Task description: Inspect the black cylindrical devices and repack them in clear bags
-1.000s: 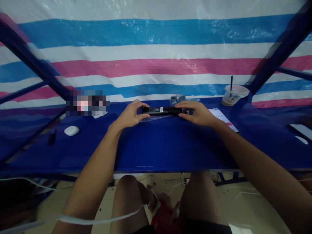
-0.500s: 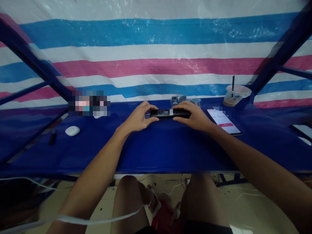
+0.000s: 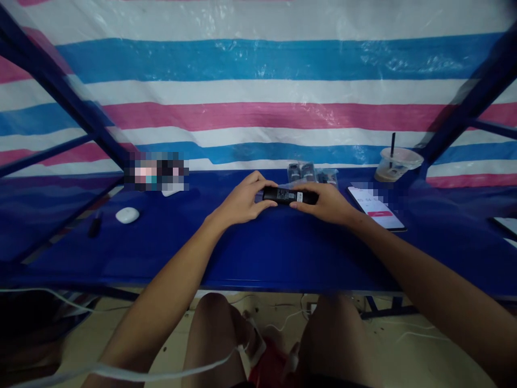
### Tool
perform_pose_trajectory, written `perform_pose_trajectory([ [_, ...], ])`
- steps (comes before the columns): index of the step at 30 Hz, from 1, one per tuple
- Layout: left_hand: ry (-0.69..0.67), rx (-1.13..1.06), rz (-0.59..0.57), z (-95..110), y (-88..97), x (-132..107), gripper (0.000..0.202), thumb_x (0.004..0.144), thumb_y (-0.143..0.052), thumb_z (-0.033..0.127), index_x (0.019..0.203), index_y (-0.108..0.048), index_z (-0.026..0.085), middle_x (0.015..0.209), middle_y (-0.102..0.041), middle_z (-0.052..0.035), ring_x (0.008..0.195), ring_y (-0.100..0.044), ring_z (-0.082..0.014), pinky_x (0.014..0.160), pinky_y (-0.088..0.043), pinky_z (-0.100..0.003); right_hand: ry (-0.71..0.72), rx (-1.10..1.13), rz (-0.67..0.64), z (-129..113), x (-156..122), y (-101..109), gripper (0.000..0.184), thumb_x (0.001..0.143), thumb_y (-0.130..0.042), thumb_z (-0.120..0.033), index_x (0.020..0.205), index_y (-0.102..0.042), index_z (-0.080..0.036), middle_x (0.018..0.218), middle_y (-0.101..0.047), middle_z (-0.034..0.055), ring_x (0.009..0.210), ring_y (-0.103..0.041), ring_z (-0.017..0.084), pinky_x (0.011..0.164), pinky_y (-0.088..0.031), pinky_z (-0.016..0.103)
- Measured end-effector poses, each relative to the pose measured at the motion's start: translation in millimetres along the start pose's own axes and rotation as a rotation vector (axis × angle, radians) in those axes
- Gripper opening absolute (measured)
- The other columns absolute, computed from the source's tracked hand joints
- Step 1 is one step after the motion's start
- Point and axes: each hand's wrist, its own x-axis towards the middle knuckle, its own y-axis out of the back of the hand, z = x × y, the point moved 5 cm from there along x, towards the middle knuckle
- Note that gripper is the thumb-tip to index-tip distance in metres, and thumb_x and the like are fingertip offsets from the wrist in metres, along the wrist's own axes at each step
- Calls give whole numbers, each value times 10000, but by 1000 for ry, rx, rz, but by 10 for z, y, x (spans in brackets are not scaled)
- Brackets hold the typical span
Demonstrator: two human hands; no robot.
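Observation:
A black bar-shaped device (image 3: 286,195) with small printed text and a white label is held level between my hands, just above the table. My left hand (image 3: 244,199) pinches its left end between thumb and fingers. Around its right part my right hand (image 3: 329,202) is closed, thumb on the near side and fingers on the far side; that end is hidden in the palm. Right behind the device, several dark items in clear plastic bags (image 3: 301,172) lie on the table.
On the blue table (image 3: 258,253) are a phone (image 3: 377,210) with a lit screen, a clear cup with a straw (image 3: 398,164), a white rounded case (image 3: 127,215) and a small dark object (image 3: 95,226). Blurred-out items (image 3: 155,172) stand at back left. A white cable (image 3: 161,372) crosses low in front.
The device and my left hand have shifted slightly right, and the device sits deeper in my right hand. The whole view has also drifted a little.

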Motion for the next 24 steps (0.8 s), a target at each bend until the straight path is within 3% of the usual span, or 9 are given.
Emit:
perform_pose_trajectory([
  [5,-33,-73,95,75,-38,24,480,949,-769,451,1387,-640,300,1220,-660,-83,1103,-650,-262,945,-555,-436,-86,249,-48,-24,3,-58,366,891,-783,-495,1208,-778,-312,1257,-770,50,1164,-719,312,1028,-564,497],
  [8,-24,-104,138,78,-77,43,563,957,-765,440,1471,-559,334,1364,-655,-97,1182,-646,-278,985,-548,-465,-161,392,-34,-16,17,-60,363,842,-827,-482,1137,-771,-278,1093,-785,51,989,-747,261,913,-599,429],
  [11,27,-67,181,-14,-67,47,644,944,-778,441,1518,-501,348,1463,-594,-111,1214,-639,-282,1012,-545,-476,-251,491,90,79,48,56,356,787,-867,-494,984,-708,-243,908,-753,35,831,-724,217,768,-596,362],
  [13,77,-15,184,-133,-22,33,649,934,-780,470,1508,-518,320,1470,-582,-117,1235,-633,-288,1047,-533,-480,-293,527,216,189,71,193,401,776,-868,-508,992,-653,-248,891,-743,30,806,-716,212,698,-588,335],
  [15,126,57,144,-273,41,5,621,925,-769,526,1459,-577,274,1454,-607,-124,1319,-592,-320,1119,-487,-512,-336,522,372,333,74,359,467,794,-841,-505,1126,-618,-264,922,-746,40,803,-721,224,638,-585,325],
  [17,210,125,20,-428,88,-34,715,867,-788,618,1443,-605,235,1457,-620,-150,1388,-545,-369,1160,-446,-557,-349,495,540,480,52,529,600,805,-818,-460,1309,-554,-271,1014,-751,68,856,-741,248,625,-599,329],
  [20,305,204,-122,-604,199,-112,809,776,-818,694,1394,-660,196,1396,-663,-181,1334,-587,-414,1135,-455,-585,-353,434,687,676,2,705,805,806,-802,-402,1496,-409,-272,1114,-737,100,953,-760,287,648,-635,357],
  [24,392,144,-157,-752,383,-214,811,725,-832,712,1357,-697,221,1315,-713,-153,1160,-702,-359,970,-569,-459,-397,467,787,897,-55,797,810,787,-808,-342,1471,-382,-262,1078,-725,89,958,-766,285,690,-669,383],
])
